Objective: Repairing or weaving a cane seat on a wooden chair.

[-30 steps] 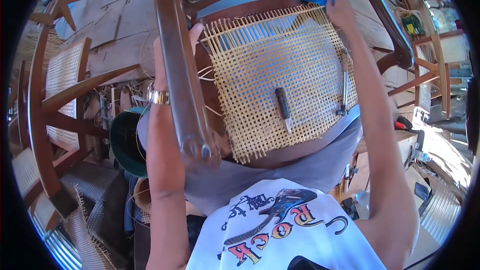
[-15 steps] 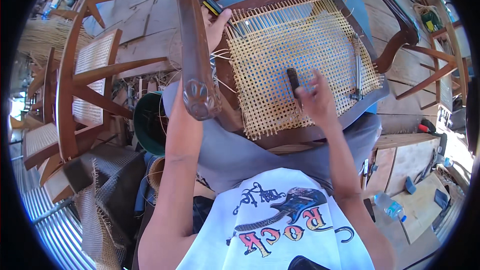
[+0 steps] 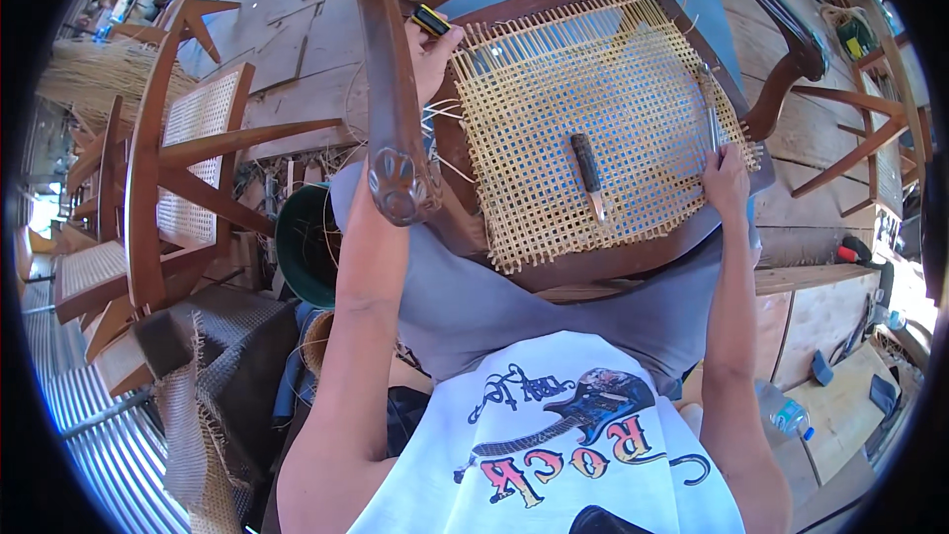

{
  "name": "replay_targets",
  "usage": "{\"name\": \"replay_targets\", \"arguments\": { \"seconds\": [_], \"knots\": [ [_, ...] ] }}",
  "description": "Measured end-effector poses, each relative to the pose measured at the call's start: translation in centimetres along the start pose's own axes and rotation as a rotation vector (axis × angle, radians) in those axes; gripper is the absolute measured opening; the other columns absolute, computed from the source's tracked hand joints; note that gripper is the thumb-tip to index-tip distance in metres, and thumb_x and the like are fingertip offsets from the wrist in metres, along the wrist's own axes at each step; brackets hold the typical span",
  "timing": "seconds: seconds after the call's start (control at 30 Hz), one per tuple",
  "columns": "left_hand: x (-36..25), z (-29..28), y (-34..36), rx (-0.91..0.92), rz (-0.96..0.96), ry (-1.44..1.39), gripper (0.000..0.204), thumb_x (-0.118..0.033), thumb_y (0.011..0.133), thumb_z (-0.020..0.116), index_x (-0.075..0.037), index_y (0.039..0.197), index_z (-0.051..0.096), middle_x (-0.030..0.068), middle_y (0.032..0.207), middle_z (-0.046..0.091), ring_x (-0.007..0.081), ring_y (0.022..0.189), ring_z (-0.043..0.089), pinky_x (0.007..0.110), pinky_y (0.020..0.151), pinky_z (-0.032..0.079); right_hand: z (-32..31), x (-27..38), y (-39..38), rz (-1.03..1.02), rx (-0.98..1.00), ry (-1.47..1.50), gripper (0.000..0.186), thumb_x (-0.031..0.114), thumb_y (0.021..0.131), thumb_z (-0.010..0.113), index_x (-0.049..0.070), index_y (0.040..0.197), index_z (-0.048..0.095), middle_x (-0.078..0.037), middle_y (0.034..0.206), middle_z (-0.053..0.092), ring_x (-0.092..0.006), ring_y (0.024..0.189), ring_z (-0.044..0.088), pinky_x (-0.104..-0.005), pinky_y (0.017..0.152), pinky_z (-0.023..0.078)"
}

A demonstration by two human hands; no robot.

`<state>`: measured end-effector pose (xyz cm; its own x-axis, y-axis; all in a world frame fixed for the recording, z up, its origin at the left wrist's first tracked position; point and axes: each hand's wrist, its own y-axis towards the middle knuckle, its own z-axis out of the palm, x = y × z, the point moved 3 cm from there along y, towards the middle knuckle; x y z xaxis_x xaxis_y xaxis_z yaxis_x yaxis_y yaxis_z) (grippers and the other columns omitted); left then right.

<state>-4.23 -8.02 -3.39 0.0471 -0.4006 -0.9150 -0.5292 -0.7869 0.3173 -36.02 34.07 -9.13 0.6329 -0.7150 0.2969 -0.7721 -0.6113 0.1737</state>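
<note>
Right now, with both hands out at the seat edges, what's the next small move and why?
Probably draw the right hand along the right rim to take up the slim metal tool lying just above its fingertips. The left hand is already braced at the far left corner of the cane seat, and the dark-handled awl lies loose mid-weave, out of either hand's grasp.

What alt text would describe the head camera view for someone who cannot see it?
Seen from above, a person works on a chair's cane seat: the left hand holds a small tool at its left edge, the right hand rests at its right edge. An awl lies on the weave.
</note>
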Motion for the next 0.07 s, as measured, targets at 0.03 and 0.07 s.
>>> {"name": "replay_targets", "arguments": {
  "seconds": [0.03, 0.07],
  "knots": [
    [0.11, 0.11, -0.05, 0.011, -0.028, -0.089, 0.03, -0.02, 0.09, 0.073, -0.004, 0.111, 0.057, 0.003, 0.092, 0.064, 0.011, 0.082, 0.063, 0.026, 0.074, 0.054, 0.22, -0.49, 0.05, 0.056, 0.048, 0.08, 0.038, 0.035, 0.09, 0.068, 0.002, 0.104, 0.055, -0.02, 0.095, 0.064, -0.0368, 0.089, 0.064, -0.047, 0.077, 0.048],
    [-0.06, 0.16, -0.05, 0.018, -0.009, 0.009, 0.031, -0.019, 0.091, 0.073, -0.005, 0.113, 0.057, 0.0036, 0.093, 0.064, 0.0116, 0.083, 0.064, 0.027, 0.074, 0.054, 0.34, -0.73, 0.18, 0.109, 0.095, 0.161, 0.038, 0.034, 0.089, 0.069, 0.003, 0.105, 0.054, -0.02, 0.094, 0.065, -0.035, 0.088, 0.065, -0.0474, 0.078, 0.049]
  ]
}}
